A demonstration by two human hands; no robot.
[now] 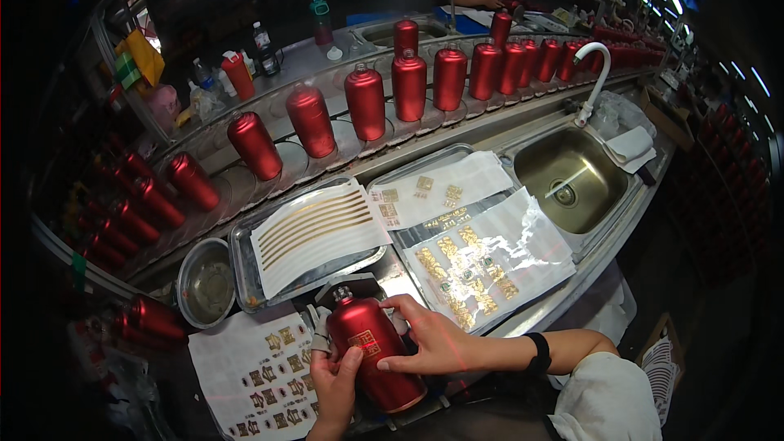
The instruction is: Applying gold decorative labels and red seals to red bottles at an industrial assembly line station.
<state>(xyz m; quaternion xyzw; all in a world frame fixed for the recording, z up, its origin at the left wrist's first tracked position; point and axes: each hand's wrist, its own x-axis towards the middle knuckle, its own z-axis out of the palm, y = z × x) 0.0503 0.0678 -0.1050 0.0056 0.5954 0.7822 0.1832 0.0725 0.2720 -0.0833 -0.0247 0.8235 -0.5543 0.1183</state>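
A metallic red bottle (390,382) with a bare glass neck lies tilted in front of me, its neck pointing away. It rests against a grey padded support (353,282). A square gold decal (365,344) sits on its upper face. My left hand (333,380) grips the left side, with the thumb at the decal's lower edge. My right hand (425,336) wraps the right side, fingers near the shoulder and thumb on the body. Beside my left hand lies a white sheet of gold and dark decals (237,359).
One metal tray (245,255) holds a sheet of gold strips (314,229); gold decal sheets (531,269) lie to its right. A metal bowl (206,282) stands left, a sink (572,184) with a white faucet (602,61) right. Red bottles (365,102) line a conveyor behind. A co-worker's hand (490,2) shows far back.
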